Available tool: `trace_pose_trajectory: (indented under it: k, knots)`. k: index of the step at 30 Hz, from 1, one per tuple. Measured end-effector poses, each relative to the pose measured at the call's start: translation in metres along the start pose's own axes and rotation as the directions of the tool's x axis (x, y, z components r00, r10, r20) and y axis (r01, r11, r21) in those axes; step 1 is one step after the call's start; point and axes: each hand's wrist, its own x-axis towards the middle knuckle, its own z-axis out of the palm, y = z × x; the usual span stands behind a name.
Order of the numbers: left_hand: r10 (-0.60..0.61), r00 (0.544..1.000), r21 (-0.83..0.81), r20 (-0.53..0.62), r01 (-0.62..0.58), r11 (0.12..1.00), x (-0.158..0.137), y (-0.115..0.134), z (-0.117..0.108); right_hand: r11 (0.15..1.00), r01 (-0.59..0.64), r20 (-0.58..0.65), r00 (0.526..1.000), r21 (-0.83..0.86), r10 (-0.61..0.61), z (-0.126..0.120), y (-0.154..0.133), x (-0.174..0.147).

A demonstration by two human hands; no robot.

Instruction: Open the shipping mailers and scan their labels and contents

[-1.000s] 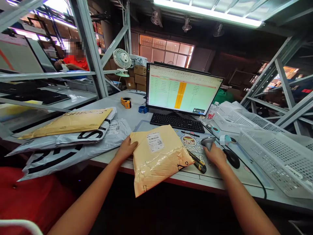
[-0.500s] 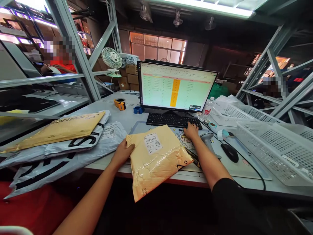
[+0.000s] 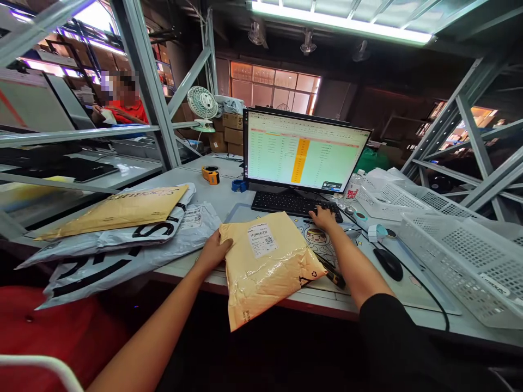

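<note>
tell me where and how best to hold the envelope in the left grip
Probably take the envelope by its left edge near the far corner, coming from the left, thumb on top, as the left grip does. That edge looks flatter than the padded middle, and the label lies clear there. The near corner juts past the desk, a possible second hold.

From the near edge of the white bench [image 3: 180,182], my feed shows stacked mailers [image 3: 134,226] at ten o'clock, a yellow roll [image 3: 211,177], probably tape, at eleven, the monitor [image 3: 273,152] at twelve, perforated baskets [image 3: 453,256] at two.
</note>
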Motion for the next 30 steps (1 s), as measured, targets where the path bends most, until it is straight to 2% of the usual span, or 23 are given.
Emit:
trace_pose_trajectory:
  k: [2,4,7,9,11,14,16,17,20,23,25,27,30]
  knots:
    - [0.011,1.000,-0.038,-0.006,-0.011,0.999,0.000,-0.004,0.000,0.998,0.049,0.012,0.999,0.024,-0.050,-0.006,-0.001,-0.020]
    - [0.033,0.998,-0.063,-0.052,-0.036,0.997,0.000,-0.008,0.000,0.994,0.095,0.030,0.995,0.050,-0.097,-0.006,0.003,-0.053]
    - [0.073,0.983,-0.097,-0.167,-0.090,0.991,0.003,-0.005,-0.003,0.978,0.174,0.058,0.982,0.113,-0.181,0.010,0.018,-0.120]
    - [0.130,0.955,-0.099,-0.268,-0.161,0.982,0.005,0.009,-0.008,0.955,0.243,0.021,0.968,0.169,-0.249,0.026,0.031,-0.163]
    - [0.254,0.891,-0.070,-0.376,-0.300,0.951,0.006,0.035,-0.015,0.935,0.285,-0.072,0.958,0.209,-0.276,0.039,0.041,-0.195]
    - [0.510,0.727,0.056,-0.459,-0.549,0.834,-0.003,0.085,-0.021,0.935,0.270,-0.205,0.953,0.230,-0.225,0.049,0.049,-0.216]
    - [0.655,0.643,0.189,-0.396,-0.641,0.744,-0.019,0.110,-0.020,0.937,0.241,-0.283,0.945,0.253,-0.166,0.050,0.049,-0.218]
    - [0.712,0.624,0.245,-0.322,-0.672,0.699,-0.029,0.118,-0.017,0.935,0.223,-0.328,0.936,0.275,-0.127,0.050,0.049,-0.217]
    - [0.793,0.605,0.365,-0.074,-0.723,0.586,-0.056,0.121,-0.005,0.906,0.191,-0.478,0.879,0.379,0.014,0.047,0.049,-0.218]
    - [0.805,0.593,0.459,0.020,-0.721,0.519,-0.074,0.110,0.008,0.845,0.247,-0.558,0.827,0.474,0.071,0.037,0.041,-0.228]
    - [0.809,0.587,0.493,0.015,-0.709,0.505,-0.079,0.106,0.014,0.800,0.331,-0.571,0.821,0.500,0.018,0.024,0.029,-0.239]
    - [0.818,0.574,0.519,-0.032,-0.690,0.505,-0.082,0.106,0.019,0.753,0.439,-0.562,0.820,0.491,-0.111,0.006,0.012,-0.250]
    - [0.840,0.525,0.544,-0.134,-0.670,0.506,-0.084,0.113,0.024,0.694,0.553,-0.500,0.808,0.461,-0.312,-0.027,-0.014,-0.260]
